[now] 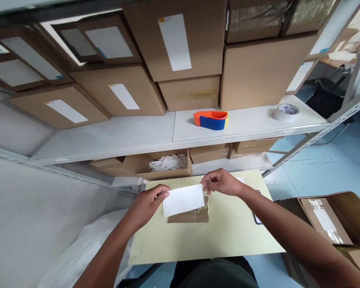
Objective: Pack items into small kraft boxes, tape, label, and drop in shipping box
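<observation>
A blank white label is stretched between my two hands above the table. My left hand pinches its left end between thumb and fingers. At the upper right corner, my right hand grips the label with its fingertips. Beneath the label, a small flat cardboard box with clear tape on it lies on the pale yellow table. The label hides the upper left part of that box.
A phone lies under my right forearm. On the shelf are an orange and blue tape dispenser, a tape roll and several cartons. An open carton holds white strips below. Another large open carton stands at right.
</observation>
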